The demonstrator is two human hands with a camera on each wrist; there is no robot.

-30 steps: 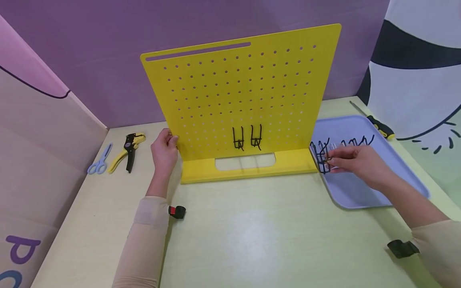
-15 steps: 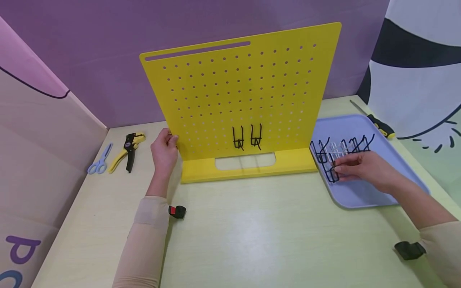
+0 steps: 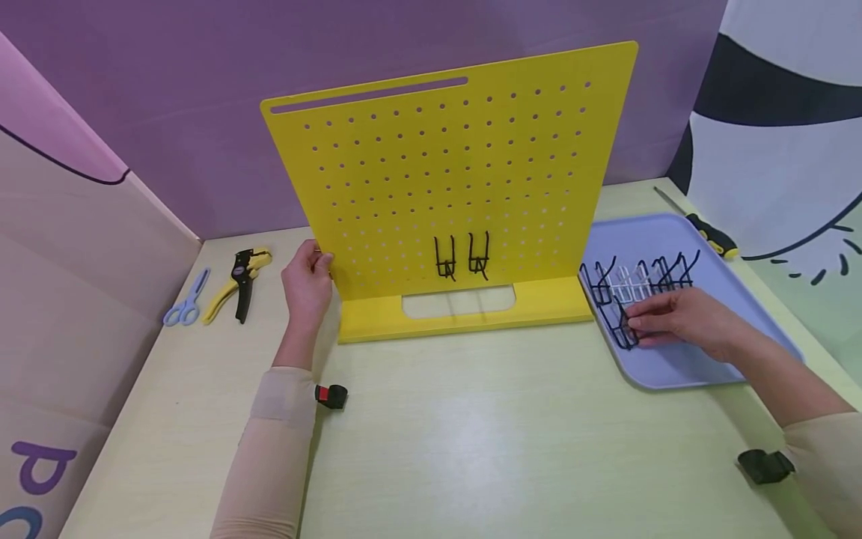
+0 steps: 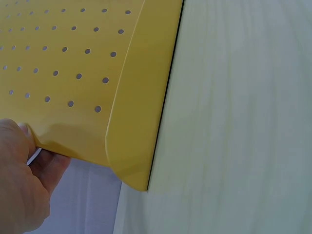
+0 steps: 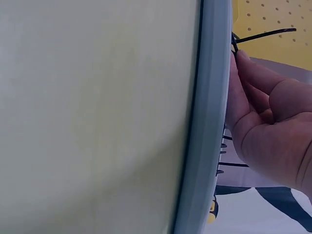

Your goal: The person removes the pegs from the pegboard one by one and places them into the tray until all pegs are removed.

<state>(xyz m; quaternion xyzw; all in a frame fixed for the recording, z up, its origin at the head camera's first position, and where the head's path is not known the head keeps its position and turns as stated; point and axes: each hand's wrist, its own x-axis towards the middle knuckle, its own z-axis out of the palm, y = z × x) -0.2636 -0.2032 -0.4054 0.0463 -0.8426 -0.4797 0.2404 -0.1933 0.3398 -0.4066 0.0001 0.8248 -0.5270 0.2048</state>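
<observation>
A yellow pegboard (image 3: 404, 168) stands on the table with two black wire hooks mounted low on it, one hook (image 3: 446, 262) just left of the other hook (image 3: 479, 256). My left hand (image 3: 307, 284) holds the board's left edge, thumb on the front face; the left wrist view shows the fingers (image 4: 51, 168) behind it. At the right, my right hand (image 3: 690, 322) pinches another black wire hook (image 3: 619, 329) over the left side of a lilac tray (image 3: 663, 368). Whether that hook touches the tray is unclear. More black hooks (image 3: 663, 275) and clear ones (image 3: 625, 284) lie behind it.
Blue scissors (image 3: 188, 299) and a yellow-black wire stripper (image 3: 239, 283) lie on the table at the left. A screwdriver (image 3: 712, 236) rests beyond the tray's back right edge. A purple backdrop (image 3: 202, 112) rises behind the board.
My right hand has carried the black hook toward the tray's near side and slightly right, away from the pegboard's corner. The left hand keeps its hold on the board.
</observation>
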